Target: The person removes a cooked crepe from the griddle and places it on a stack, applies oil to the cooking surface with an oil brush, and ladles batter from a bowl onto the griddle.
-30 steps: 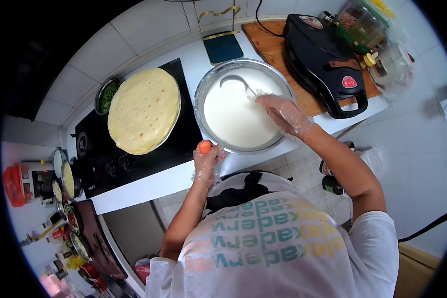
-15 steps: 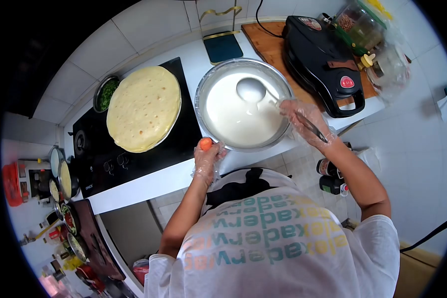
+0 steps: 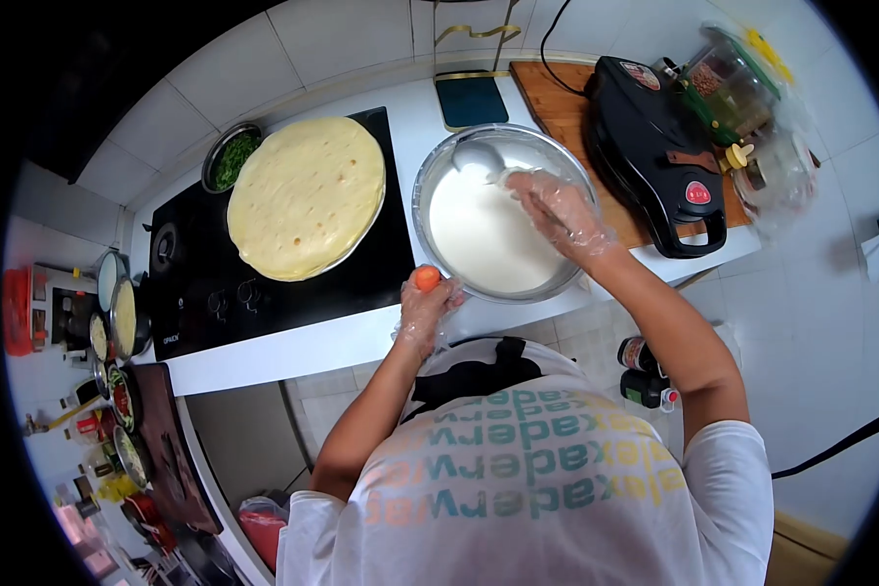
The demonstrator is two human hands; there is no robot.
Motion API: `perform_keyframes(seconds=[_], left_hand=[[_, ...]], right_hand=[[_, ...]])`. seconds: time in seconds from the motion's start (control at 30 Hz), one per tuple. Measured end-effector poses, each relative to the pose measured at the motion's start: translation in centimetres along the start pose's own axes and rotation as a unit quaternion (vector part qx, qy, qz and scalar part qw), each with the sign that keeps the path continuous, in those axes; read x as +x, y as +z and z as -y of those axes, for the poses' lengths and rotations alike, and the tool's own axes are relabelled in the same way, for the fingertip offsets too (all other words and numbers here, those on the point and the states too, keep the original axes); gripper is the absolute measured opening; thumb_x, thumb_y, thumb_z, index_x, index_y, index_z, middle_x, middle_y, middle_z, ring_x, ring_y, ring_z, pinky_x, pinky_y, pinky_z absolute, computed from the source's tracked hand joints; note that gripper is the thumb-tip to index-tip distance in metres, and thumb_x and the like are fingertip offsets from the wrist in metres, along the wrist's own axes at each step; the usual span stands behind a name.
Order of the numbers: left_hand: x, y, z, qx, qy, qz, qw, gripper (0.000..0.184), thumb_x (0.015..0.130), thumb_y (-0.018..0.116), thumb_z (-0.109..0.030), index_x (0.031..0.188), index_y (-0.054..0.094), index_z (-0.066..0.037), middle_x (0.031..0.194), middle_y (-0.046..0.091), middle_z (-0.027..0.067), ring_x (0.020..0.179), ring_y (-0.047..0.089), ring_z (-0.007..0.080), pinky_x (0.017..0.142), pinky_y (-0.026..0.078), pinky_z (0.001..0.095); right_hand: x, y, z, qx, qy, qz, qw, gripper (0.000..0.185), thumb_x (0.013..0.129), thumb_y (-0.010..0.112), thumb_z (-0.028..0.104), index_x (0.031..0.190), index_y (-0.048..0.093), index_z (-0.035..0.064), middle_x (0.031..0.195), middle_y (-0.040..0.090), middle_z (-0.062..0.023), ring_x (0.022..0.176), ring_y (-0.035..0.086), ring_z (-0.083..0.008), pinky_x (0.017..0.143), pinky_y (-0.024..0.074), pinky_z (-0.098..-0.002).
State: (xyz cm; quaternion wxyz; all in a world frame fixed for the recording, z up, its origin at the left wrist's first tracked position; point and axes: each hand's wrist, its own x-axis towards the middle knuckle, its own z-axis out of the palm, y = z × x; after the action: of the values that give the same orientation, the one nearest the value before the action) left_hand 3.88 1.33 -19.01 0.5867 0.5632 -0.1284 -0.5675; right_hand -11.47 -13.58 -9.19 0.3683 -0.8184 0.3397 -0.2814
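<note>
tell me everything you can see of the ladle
The ladle looks like shiny grey metal, with a rounded scoop and a narrower handle. The scoop is tilted, toward the far side of the large metal bowl of white liquid; how deep it dips is unclear. The gloved right hand grips the handle, hiding much of it.

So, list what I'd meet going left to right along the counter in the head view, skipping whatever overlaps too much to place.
Greens → flatbread → big bowl → black appliance.
</note>
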Motion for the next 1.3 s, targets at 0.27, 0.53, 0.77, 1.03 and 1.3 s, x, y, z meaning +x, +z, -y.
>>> perform_keyframes(seconds=[0.27, 0.53, 0.77, 1.03, 1.3], left_hand=[[-0.1, 0.1, -0.4, 0.007, -0.007, 0.01, 1.0, 0.013, 0.076, 0.06, -0.005, 0.084, 0.051, -0.006, 0.078, 0.055, 0.0022, 0.069, 0.055, 0.0115, 0.062, 0.051, 0.0242], [0.1, -0.1, -0.2, 0.031, -0.015, 0.003, 0.999, 0.02, 0.074, 0.063, -0.006, 0.087, 0.048, -0.005, 0.078, 0.052, 0.0036, 0.068, 0.055, 0.0135, 0.063, 0.052, 0.026], [-0.1, -0.1, -0.3, 0.036, -0.021, 0.003, 0.999, 0.02, 0.075, 0.063, -0.007, 0.088, 0.049, -0.005, 0.08, 0.053, 0.0035, 0.07, 0.056, 0.0137, 0.064, 0.052, 0.0263], [-0.1, 0.0, -0.2, 0.032, -0.01, -0.008, 0.999, 0.015, 0.074, 0.063, -0.007, 0.085, 0.052, -0.007, 0.078, 0.055, 0.0011, 0.067, 0.056, 0.0112, 0.059, 0.051, 0.0229], [-0.1, 0.0, -0.1, 0.03, -0.008, -0.009, 0.999, 0.015, 0.075, 0.063, -0.007, 0.084, 0.052, -0.008, 0.076, 0.055, 0.0009, 0.063, 0.056, 0.0105, 0.057, 0.051, 0.0227]], right_hand=[[-4.4, 0.3, 1.9, -0.266, -0.199, 0.188, 0.924, 0.023, 0.079, 0.051, 0.008, 0.102, 0.054, 0.0075, 0.091, 0.055, -0.0126, 0.069, 0.061, -0.0255, 0.058, 0.0501, -0.0344], [-8.3, -3.0, 0.1, -0.18, -0.08, 0.12, 0.973, 0.022, 0.081, 0.052, 0.002, 0.103, 0.055, 0.0065, 0.092, 0.058, -0.0112, 0.074, 0.061, -0.0225, 0.064, 0.0507, -0.0294], [-4.2, -2.6, -0.2, -0.014, -0.032, -0.092, 0.995, 0.019, 0.084, 0.047, -0.001, 0.101, 0.054, -0.0015, 0.092, 0.059, -0.0125, 0.083, 0.06, -0.0184, 0.076, 0.0466, -0.0255], [-1.9, -0.3, 0.0, -0.081, -0.144, -0.115, 0.98, 0.019, 0.081, 0.051, -0.002, 0.099, 0.056, 0.0006, 0.088, 0.06, -0.0112, 0.078, 0.059, -0.0185, 0.071, 0.0469, -0.0276], [-4.6, -1.0, 1.4, -0.172, -0.155, 0.08, 0.969, 0.028, 0.078, 0.054, 0.001, 0.105, 0.05, 0.0057, 0.093, 0.058, -0.0141, 0.081, 0.058, -0.0287, 0.072, 0.049, -0.0352]])
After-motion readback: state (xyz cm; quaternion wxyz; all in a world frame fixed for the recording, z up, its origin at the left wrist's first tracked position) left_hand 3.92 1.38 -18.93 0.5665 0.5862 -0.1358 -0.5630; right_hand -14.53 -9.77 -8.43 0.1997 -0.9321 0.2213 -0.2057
